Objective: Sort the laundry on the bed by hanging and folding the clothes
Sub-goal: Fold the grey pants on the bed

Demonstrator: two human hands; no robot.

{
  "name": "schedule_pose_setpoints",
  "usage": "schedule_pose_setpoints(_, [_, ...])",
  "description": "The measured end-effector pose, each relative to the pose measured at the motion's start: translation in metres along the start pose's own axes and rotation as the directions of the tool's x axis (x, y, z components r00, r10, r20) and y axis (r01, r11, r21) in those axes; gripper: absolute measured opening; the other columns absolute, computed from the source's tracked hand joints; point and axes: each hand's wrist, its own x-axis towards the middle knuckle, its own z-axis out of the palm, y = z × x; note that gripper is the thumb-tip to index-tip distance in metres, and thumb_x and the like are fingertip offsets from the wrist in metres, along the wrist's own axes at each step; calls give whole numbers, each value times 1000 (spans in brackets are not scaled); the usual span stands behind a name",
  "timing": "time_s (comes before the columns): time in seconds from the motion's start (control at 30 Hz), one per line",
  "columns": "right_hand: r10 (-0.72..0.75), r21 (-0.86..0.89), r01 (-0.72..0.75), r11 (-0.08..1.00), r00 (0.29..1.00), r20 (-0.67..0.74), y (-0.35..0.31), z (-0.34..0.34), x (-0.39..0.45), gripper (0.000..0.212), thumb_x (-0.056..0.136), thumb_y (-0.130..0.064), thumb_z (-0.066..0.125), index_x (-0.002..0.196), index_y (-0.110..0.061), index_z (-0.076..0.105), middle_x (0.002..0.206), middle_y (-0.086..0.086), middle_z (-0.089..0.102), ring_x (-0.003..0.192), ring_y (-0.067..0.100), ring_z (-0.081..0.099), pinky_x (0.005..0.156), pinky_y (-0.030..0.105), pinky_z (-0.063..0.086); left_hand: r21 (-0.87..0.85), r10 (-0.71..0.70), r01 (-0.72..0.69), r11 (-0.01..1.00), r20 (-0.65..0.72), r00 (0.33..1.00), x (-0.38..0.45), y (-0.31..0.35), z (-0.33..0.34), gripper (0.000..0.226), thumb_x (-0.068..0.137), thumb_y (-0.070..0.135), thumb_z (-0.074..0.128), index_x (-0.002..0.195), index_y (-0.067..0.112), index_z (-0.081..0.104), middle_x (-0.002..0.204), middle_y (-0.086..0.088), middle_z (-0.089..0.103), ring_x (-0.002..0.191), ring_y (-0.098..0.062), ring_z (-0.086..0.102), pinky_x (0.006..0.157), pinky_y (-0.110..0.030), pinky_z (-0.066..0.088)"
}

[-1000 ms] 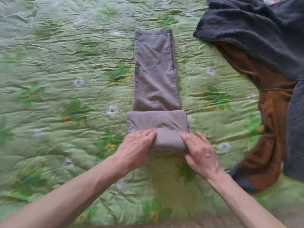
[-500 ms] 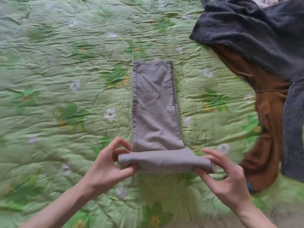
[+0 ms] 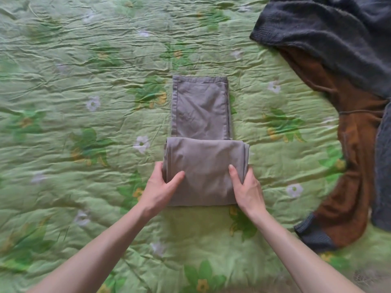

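Both hands, left (image 3: 160, 188) and right (image 3: 246, 187), grip the sides of the grey trousers (image 3: 203, 161) at frame centre on the bed (image 3: 84, 60), mostly folded with one leg section left. Dark sweater (image 3: 330, 32) and brown garment (image 3: 349, 166), upper right, await sorting.

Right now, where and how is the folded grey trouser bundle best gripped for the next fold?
Grip the grey trousers at the thick folded bundle's two side edges, coming in from the near end, as the left hand and right hand do. Thumbs lie on top, fingers wrap the layered sides, so the stack probably holds while rolling toward the flat hem.
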Motion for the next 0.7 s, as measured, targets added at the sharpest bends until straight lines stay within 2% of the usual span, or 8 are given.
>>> schedule_pose_setpoints(0.1, [-9, -183, -5, 983, 997, -77, -8, 9, 7, 75, 100, -63, 46, 146, -5, 41, 126, 30, 65, 114, 46, 64, 88, 46, 49, 62, -37, 39, 997, -29, 999, 4, -10, -2, 30, 94, 40, 76, 114, 24, 61, 110, 6, 74, 102, -7, 71, 73, -11, 51])
schedule_pose_setpoints(0.17, [-108, -242, 67, 968, 981, -160, -9, 13, 7, 72, 100, -57, 50, 148, -5, 40, 130, 26, 62, 117, 43, 61, 92, 46, 48, 260, 50, -24, 965, -95, 994, 1, -9, 3, 51, 95, 40, 74, 135, 22, 49, 128, 1, 67, 115, -12, 66, 90, -24, 53])
schedule_pose_setpoints(0.23, [-334, -357, 233, 905, 908, -254, -5, 14, 12, 71, 101, -43, 59, 155, -3, 37, 146, 23, 50, 134, 39, 50, 108, 48, 42, 621, 373, -206, 756, -151, 915, -2, -8, 9, 73, 95, 33, 72, 154, 13, 35, 147, -13, 50, 136, -29, 50, 111, -44, 45])
schedule_pose_setpoints(0.33, [-686, -533, 552, 641, 723, -76, 2, 15, 25, 66, 105, -39, 49, 159, -5, 35, 165, 17, 34, 155, 33, 30, 123, 53, 30, 812, 667, -516, 272, 227, 709, 3, -6, 9, 71, 97, 25, 60, 159, 1, 35, 167, -23, 30, 157, -38, 26, 125, -55, 29])
schedule_pose_setpoints(0.37, [-726, -537, 617, 576, 687, 10, 4, 17, 30, 64, 106, -41, 44, 159, -5, 37, 167, 15, 32, 157, 31, 26, 124, 54, 28, 793, 657, -585, 171, 351, 667, 6, -9, 10, 71, 99, 28, 57, 160, 0, 34, 170, -22, 25, 159, -36, 20, 125, -54, 28])
schedule_pose_setpoints(0.43, [-707, -505, 651, 566, 699, 109, 9, 18, 40, 66, 106, -44, 39, 158, -2, 37, 168, 13, 30, 158, 28, 24, 123, 54, 29, 767, 560, -632, 109, 478, 677, 9, -15, 12, 81, 98, 42, 55, 162, 0, 28, 172, -21, 15, 161, -35, 11, 127, -52, 24])
schedule_pose_setpoints(0.57, [-659, -491, 646, 584, 731, 177, 10, 20, 54, 72, 105, -48, 39, 159, -1, 32, 169, 13, 26, 159, 27, 20, 124, 51, 29, 757, 424, -642, 119, 546, 722, 17, -17, 13, 114, 81, 63, 61, 165, 0, 17, 173, -24, 4, 162, -38, 1, 130, -50, 12])
schedule_pose_setpoints(0.7, [-653, -501, 638, 585, 737, 176, 8, 20, 53, 73, 104, -47, 42, 160, -2, 31, 170, 13, 25, 159, 26, 20, 124, 50, 29, 777, 266, -629, 26, 601, 753, 22, -10, 9, 129, 61, 57, 68, 164, -1, 17, 172, -28, 5, 160, -44, 4, 130, -53, 14])
